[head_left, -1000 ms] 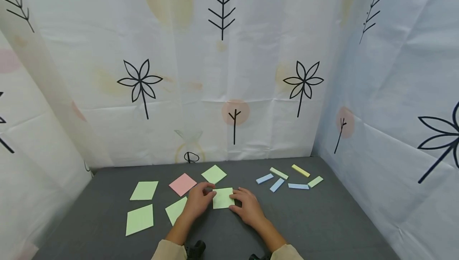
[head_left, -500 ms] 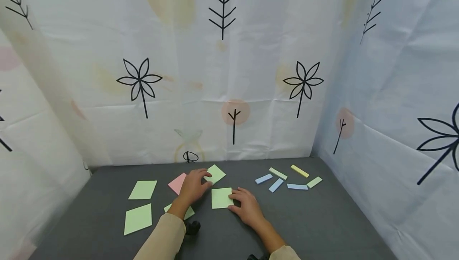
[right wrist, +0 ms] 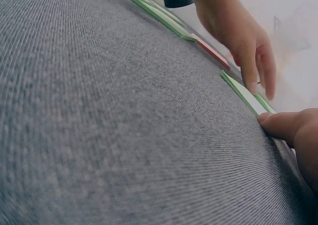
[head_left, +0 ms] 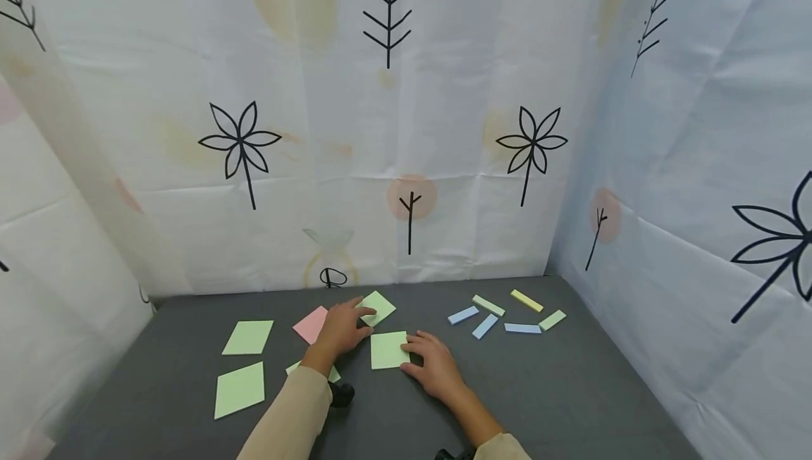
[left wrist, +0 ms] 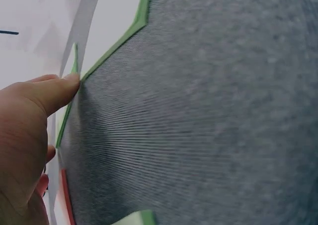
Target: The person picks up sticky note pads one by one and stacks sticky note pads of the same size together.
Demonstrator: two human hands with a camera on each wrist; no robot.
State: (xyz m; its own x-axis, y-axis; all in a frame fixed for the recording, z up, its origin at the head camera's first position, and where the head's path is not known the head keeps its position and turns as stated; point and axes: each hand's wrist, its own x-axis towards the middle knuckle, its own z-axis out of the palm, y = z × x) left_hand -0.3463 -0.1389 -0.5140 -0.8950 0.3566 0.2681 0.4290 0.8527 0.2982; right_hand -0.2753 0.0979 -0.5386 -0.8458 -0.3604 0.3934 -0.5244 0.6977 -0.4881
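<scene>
Sticky notes lie on a dark grey felt table. My left hand reaches forward, and its fingertips touch the near edge of the far green note. The thumb meets that note's edge; whether it pinches the note is unclear. Under the hand's heel lies a pink note. My right hand rests with relaxed fingers on the right side of a green square note. In the right wrist view, its thumb presses this note. My left forearm partly covers another green note.
Two more green notes lie at the left. Several small blue, green and yellow strips are scattered at the back right. Printed white curtains wall in the table at the back and on both sides.
My left hand left the green square note and moved forward to the far green note, over the pink one. The right hand stays on the square note.
</scene>
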